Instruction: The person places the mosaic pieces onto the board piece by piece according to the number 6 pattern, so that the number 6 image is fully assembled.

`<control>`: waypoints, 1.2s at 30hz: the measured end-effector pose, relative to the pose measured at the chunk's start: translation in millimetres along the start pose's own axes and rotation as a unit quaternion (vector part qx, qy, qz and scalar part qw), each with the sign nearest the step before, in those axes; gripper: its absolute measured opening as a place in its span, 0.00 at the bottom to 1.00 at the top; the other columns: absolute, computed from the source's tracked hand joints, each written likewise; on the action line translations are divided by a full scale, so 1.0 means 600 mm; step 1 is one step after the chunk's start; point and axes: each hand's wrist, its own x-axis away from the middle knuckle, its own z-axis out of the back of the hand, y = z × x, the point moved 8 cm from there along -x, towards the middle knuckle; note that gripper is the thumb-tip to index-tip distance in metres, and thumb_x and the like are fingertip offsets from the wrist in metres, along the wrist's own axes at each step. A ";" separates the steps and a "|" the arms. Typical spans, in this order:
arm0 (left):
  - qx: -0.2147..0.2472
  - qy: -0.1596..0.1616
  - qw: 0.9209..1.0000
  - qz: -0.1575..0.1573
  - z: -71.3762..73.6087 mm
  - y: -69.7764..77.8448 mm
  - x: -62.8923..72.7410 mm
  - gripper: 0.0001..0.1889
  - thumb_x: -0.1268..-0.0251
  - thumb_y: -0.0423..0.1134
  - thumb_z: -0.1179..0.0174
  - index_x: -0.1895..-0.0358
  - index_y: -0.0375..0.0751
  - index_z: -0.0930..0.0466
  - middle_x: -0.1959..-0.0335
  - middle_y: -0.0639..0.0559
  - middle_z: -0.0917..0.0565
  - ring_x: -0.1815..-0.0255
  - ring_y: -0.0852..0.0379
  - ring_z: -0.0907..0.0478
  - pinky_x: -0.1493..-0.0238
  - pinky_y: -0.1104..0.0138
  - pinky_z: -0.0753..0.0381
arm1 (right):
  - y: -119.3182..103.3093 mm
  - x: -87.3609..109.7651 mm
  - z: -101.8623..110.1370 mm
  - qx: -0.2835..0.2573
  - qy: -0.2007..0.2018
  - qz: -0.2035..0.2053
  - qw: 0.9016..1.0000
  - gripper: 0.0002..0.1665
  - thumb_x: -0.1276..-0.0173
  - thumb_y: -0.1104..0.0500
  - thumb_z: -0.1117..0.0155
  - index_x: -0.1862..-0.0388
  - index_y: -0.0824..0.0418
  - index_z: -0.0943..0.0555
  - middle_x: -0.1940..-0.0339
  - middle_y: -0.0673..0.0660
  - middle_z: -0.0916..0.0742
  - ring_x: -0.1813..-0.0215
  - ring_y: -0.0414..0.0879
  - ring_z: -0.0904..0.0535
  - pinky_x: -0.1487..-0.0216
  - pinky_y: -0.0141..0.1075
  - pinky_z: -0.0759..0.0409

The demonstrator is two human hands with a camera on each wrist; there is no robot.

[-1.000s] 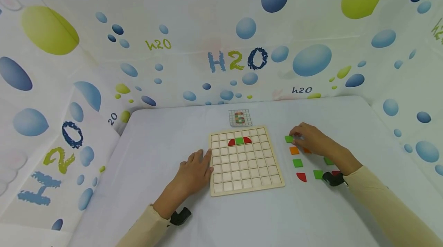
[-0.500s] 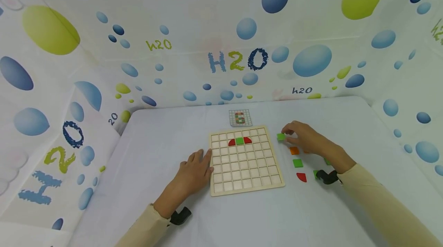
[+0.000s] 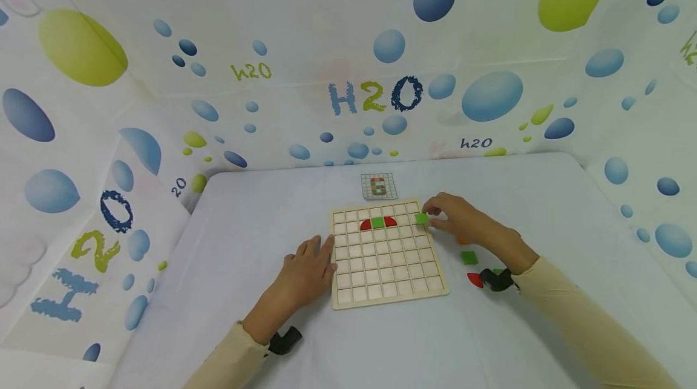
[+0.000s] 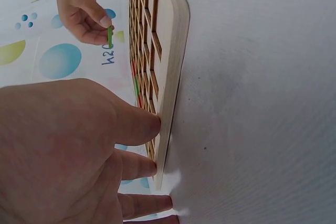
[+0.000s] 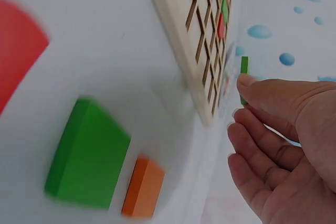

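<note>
A wooden grid board [image 3: 381, 262] lies on the table, with a green square tile [image 3: 378, 222] between two red quarter-round tiles [image 3: 366, 225] in one of its upper rows. My left hand [image 3: 305, 271] rests at the board's left edge, thumb and a fingertip touching the frame in the left wrist view. Between thumb and fingertip my right hand [image 3: 460, 219] pinches another green square tile [image 3: 421, 218], which overlaps the board's upper right edge in the head view. The right wrist view shows this held tile [image 5: 244, 65] edge-on, raised above the table.
Right of the board lie loose tiles: a green square [image 3: 469, 258], a red quarter-round [image 3: 475, 280] and an orange one [image 3: 462, 241], partly covered by the right arm. Behind the board lies a small gridded pattern card [image 3: 379, 186]. A printed curtain rises behind the table.
My right hand has lifted the green tile from the loose pieces and carried it left to the board's right edge. My left hand has stayed in place.
</note>
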 end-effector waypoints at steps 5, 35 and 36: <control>0.006 -0.002 1.000 -0.001 0.003 0.002 0.000 0.32 0.15 0.48 0.48 0.17 0.39 0.39 0.22 0.31 0.34 0.22 0.32 0.35 0.36 0.35 0.26 | -0.029 -0.016 -0.018 -0.006 -0.016 -0.006 1.000 0.16 0.25 0.61 0.30 0.41 0.62 0.17 0.48 0.55 0.15 0.43 0.52 0.18 0.37 0.51 0.19; 0.000 0.004 1.000 -0.003 0.006 0.002 0.001 0.31 0.16 0.48 0.48 0.18 0.38 0.38 0.22 0.31 0.34 0.23 0.32 0.34 0.37 0.35 0.25 | -0.139 -0.083 -0.103 0.007 -0.059 0.057 0.997 0.12 0.24 0.59 0.30 0.48 0.63 0.14 0.53 0.54 0.16 0.53 0.45 0.23 0.47 0.42 0.22; 0.000 0.003 1.000 -0.004 0.006 0.003 0.001 0.31 0.16 0.48 0.48 0.18 0.38 0.38 0.22 0.31 0.34 0.23 0.32 0.34 0.37 0.35 0.25 | -0.142 -0.083 -0.104 0.015 -0.058 0.060 0.996 0.11 0.24 0.59 0.30 0.48 0.63 0.14 0.54 0.54 0.16 0.54 0.45 0.24 0.47 0.41 0.22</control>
